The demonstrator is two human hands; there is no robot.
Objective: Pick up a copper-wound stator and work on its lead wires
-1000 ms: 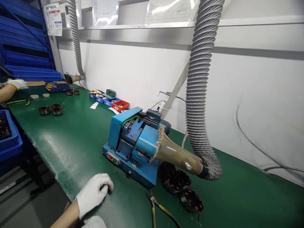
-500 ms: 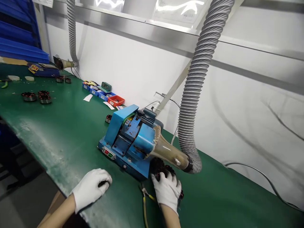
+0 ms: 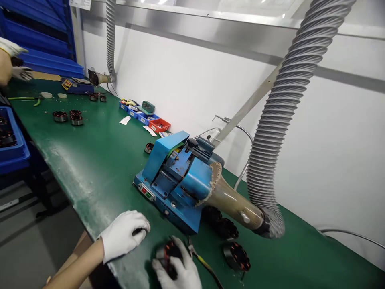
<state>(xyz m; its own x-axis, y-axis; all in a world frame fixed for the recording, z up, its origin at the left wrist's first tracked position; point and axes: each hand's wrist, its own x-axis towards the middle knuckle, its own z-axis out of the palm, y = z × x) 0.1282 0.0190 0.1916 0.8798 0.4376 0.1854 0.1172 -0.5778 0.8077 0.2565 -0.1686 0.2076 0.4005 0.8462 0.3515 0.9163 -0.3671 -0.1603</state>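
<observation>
My right hand (image 3: 180, 267), in a white glove, grips a motor stator (image 3: 168, 255) with a metal ring and dark reddish windings, low over the green bench. My left hand (image 3: 126, 235), also white-gloved, rests near the bench's front edge with its fingers curled; a dark gap shows by the thumb, and whatever may be inside is hidden. Pliers with yellow-and-dark handles (image 3: 206, 265) lie just right of my right hand. Farther right, another stator (image 3: 236, 256) sits on the bench, and more stators (image 3: 227, 228) stand partly under the machine's duct.
A blue bench machine (image 3: 177, 180) with red and green buttons stands ahead, joined to a grey hose (image 3: 276, 120). Small bins (image 3: 159, 125) line the wall. Several stators (image 3: 60, 116) lie far left, near a blue crate (image 3: 13, 140) and another person's gloved hand (image 3: 22, 73).
My right hand has moved left and nearer from the stators beside the machine, bringing one stator along. My left hand stays curled on the bench. The view has turned left, showing another person.
</observation>
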